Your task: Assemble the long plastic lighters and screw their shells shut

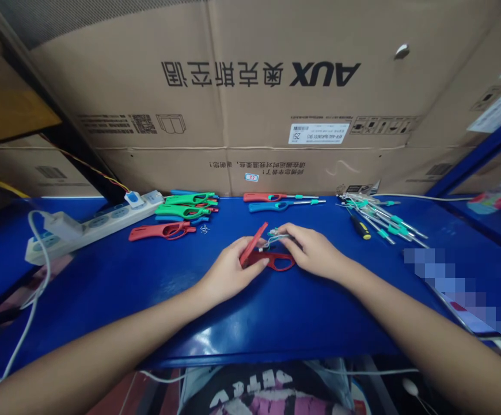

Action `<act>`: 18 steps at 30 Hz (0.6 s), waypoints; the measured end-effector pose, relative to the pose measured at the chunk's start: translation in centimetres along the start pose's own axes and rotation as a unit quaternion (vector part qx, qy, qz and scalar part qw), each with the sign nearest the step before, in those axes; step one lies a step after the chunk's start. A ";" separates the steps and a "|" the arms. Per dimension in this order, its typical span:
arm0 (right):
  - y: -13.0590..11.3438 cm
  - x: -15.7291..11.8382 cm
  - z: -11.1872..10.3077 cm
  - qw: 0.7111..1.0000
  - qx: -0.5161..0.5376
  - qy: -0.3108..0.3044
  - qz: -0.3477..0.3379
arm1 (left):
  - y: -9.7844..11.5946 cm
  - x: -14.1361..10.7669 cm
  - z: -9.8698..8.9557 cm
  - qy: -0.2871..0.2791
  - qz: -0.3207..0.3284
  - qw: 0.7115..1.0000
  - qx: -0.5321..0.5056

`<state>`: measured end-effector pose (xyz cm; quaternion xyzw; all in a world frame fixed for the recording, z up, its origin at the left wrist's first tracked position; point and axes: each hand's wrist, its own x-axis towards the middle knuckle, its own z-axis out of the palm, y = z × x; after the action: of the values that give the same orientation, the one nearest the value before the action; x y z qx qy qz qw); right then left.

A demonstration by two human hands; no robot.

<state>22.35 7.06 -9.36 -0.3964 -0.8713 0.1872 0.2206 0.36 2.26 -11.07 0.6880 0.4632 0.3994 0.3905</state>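
Observation:
In the middle of the blue table, my left hand [224, 271] is closed around red lighter casing. One casing half [255, 242] stands tilted up between thumb and fingers, while a red piece with a trigger-guard loop [283, 263] lies lower, by the thumb tip. My right hand [319, 248] pinches a small green part with thin wires [275, 233], held close to the casing. Its exact shape is partly hidden by the fingers. Behind the hands lie a red lighter [263, 197] and a blue lighter [268, 206], both with metal barrels.
Left of the hands are several green casings [177, 212], a red casing [158, 231] and small screws [205, 229]. A power strip [103, 222] lies farther left. Several metal barrels [395, 222], a screwdriver [359, 227] and a blurred-out device [466, 305] are at right. A large carton [250, 104] stands behind.

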 end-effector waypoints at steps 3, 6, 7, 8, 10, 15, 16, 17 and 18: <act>1.9 0.8 -0.3 0.997 -0.076 -0.009 0.024 | -0.3 0.0 -0.5 -0.034 0.045 0.987 0.150; 3.4 1.3 -0.4 0.995 -0.084 -0.051 0.023 | -0.3 0.0 -0.7 -0.056 0.043 0.972 0.223; 3.7 1.3 -0.4 0.995 -0.080 -0.061 0.015 | -0.3 0.0 -0.8 -0.061 0.047 0.967 0.242; 4.0 1.4 -0.4 0.994 -0.079 -0.070 0.005 | -0.2 -0.1 -0.9 -0.068 0.057 0.962 0.256; 4.1 1.4 -0.4 0.993 -0.091 -0.080 -0.010 | -0.1 0.0 -1.0 -0.095 0.086 0.953 0.275; 4.0 1.5 0.1 0.988 -0.131 -0.082 -0.009 | 0.1 0.2 -1.6 -0.164 0.127 0.923 0.325; 4.0 1.5 0.1 0.988 -0.137 -0.077 -0.006 | 0.1 0.3 -1.7 -0.170 0.130 0.916 0.339; 4.1 1.4 -0.1 0.987 -0.143 -0.072 -0.002 | 0.2 0.3 -1.9 -0.174 0.133 0.910 0.353; 4.3 1.4 -0.5 0.987 -0.150 -0.064 0.002 | 0.2 0.3 -2.1 -0.177 0.136 0.904 0.366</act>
<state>24.39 10.86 -10.76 -0.4142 -0.9009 0.0799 0.1021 -1.39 2.85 -10.06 0.8981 0.4021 0.1232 0.1289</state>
